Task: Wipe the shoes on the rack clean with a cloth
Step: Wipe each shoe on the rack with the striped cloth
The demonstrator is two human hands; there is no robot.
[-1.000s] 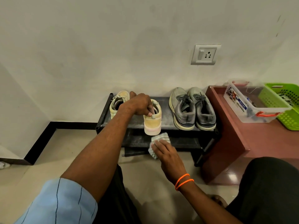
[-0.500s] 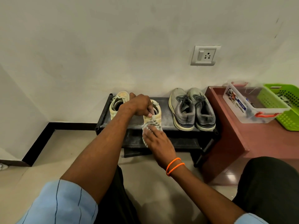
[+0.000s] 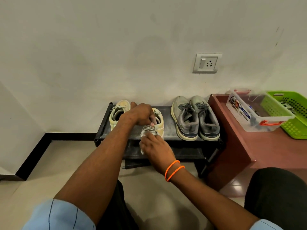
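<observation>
Head view, downward, near rack

Four shoes, one cloth, two hands, two bins.

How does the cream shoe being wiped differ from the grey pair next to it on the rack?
The cream shoe is held at its collar by the left hand, with the right hand pressing the cloth on it; the grey pair is untouched. The cream shoe sits left of centre, the grey pair at the right end. Both rest on the rack top shelf, heels toward the camera.
</observation>
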